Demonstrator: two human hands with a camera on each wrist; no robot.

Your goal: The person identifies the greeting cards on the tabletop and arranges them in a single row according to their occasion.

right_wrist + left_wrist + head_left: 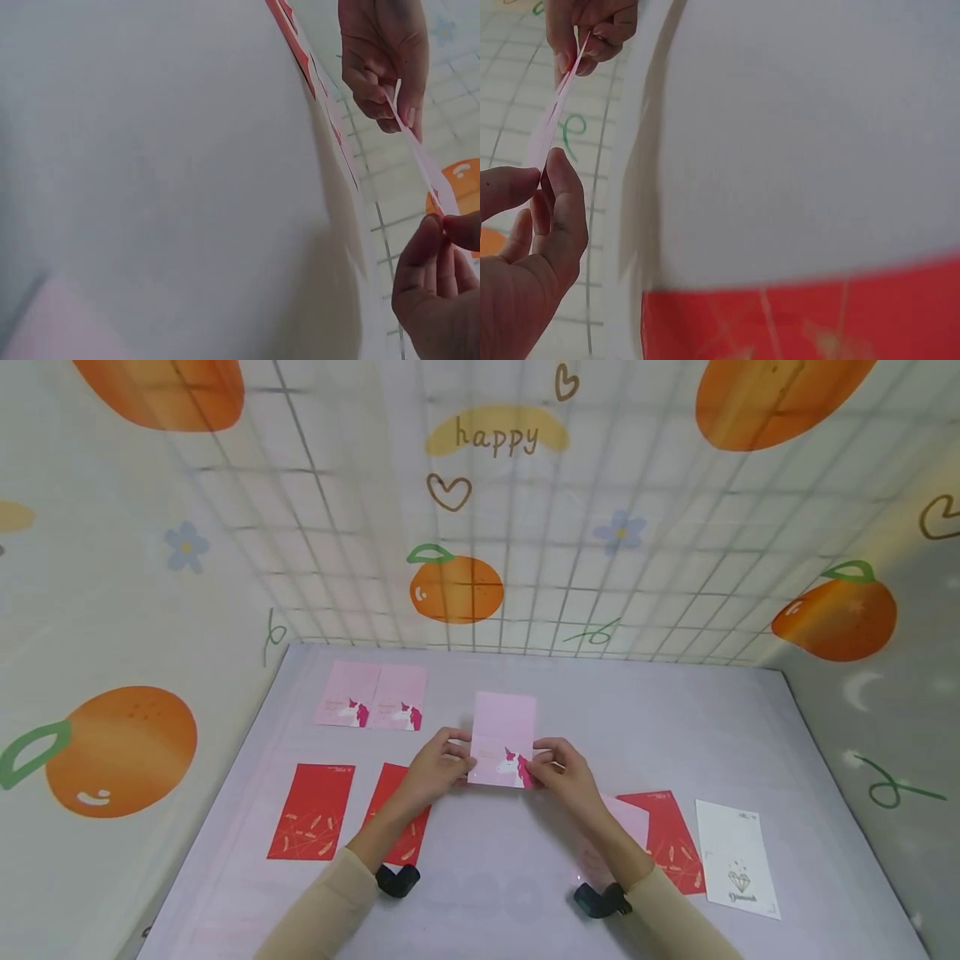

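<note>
A pink card with a white, magenta-maned unicorn at its lower right (pixel 501 722) is held up over the middle of the table. My left hand (pixel 437 767) pinches its left edge between thumb and fingers. On the opposite edge, my right hand (pixel 566 774) pinches near the unicorn's mane. Seen edge-on in the left wrist view, the thin pink card (pixel 549 127) spans the two hands and looks slightly layered. Its edge also shows in the right wrist view, with the right thumb and fingers (pixel 424 247) at the near end.
Two matching unicorn cards (pixel 348 683) lie side by side at the back left. Nearer are red rectangles with gold feather prints (pixel 311 814), one partly under the left forearm. At right lie a pink piece (pixel 632 820), another red one (pixel 671 835) and a white diamond-print one (pixel 738 835).
</note>
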